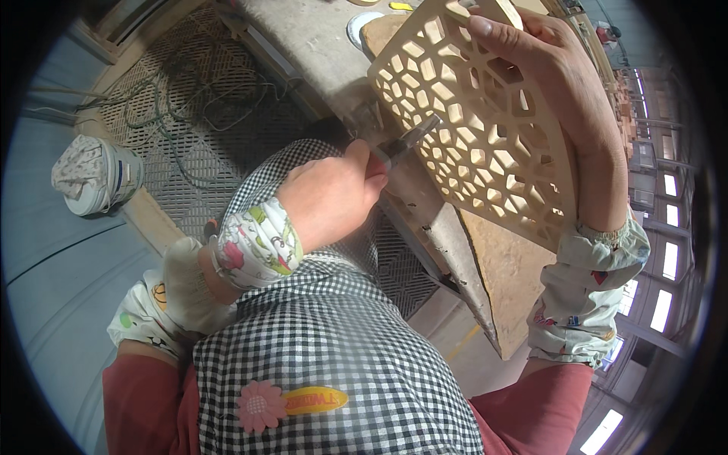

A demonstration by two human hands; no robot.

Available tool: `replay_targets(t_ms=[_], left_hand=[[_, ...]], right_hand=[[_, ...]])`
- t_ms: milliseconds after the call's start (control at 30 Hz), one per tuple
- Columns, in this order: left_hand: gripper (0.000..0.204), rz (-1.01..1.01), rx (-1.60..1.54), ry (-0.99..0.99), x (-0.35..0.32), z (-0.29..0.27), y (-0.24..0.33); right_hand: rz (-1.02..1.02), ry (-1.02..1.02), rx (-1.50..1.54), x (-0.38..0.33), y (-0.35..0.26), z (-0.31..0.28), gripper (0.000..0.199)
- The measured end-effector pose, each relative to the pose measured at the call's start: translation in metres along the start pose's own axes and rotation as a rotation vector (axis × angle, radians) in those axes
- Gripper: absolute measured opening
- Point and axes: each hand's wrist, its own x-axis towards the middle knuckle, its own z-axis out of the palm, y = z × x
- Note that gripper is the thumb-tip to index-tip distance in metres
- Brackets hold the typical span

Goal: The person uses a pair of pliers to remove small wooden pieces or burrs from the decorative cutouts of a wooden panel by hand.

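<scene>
My right hand (542,64) grips the top edge of a pale wooden lattice panel (552,152), its thumb on the near face. The panel is cut through with many irregular holes and is held tilted above the bench. My left hand (337,193) is closed round a short dark-handled tool with a flat metal blade (421,133). The blade's tip is at the panel's left part, by the small holes; I cannot tell whether it touches. Below the panel lies a brown board (500,280) with a worn edge. The panel and my own hand hide most of my right fingers.
The grey workbench (292,30) runs from the top toward the lower right. A white round lid-like thing (360,29) lies on it. At left stand a white bucket with a cloth over it (110,182) and a slotted floor mat (178,155) with loose cords (171,102).
</scene>
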Motion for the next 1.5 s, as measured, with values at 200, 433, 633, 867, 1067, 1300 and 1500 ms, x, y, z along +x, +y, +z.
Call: replay_targets(t_ms=[200, 433, 633, 867, 1067, 1300, 1500], left_hand=[[0.032, 0.004, -0.002, 0.048, 0.005, 0.005, 0.003], [0.042, 0.082, -0.132, 0.019, 0.013, 0.009, -0.017], [0.053, -0.303, -0.699, -0.442, 0.029, -0.027, -0.005], [0.039, -0.294, -0.923, -0.521, 0.027, -0.022, -0.020], [0.032, -0.378, -0.586, -0.456, -0.017, -0.015, -0.019], [0.048, -0.241, -0.178, -0.203, 0.006, 0.030, -0.007], [0.053, -0.136, -0.097, -0.172, 0.017, 0.037, -0.004]], right_hand=[[0.098, 0.227, -0.192, -0.010, -0.018, 0.021, 0.032], [-0.079, 0.226, -0.197, 0.010, 0.015, 0.001, 0.034], [-0.015, 0.209, -0.148, 0.004, -0.002, 0.013, 0.033], [0.047, 0.254, -0.010, 0.009, -0.006, 0.013, 0.030], [-0.022, 0.289, -0.077, 0.007, 0.008, 0.004, 0.031], [-0.079, 0.041, -0.088, -0.002, 0.008, -0.014, 0.032], [-0.096, 0.099, -0.104, 0.006, 0.018, 0.000, 0.032]])
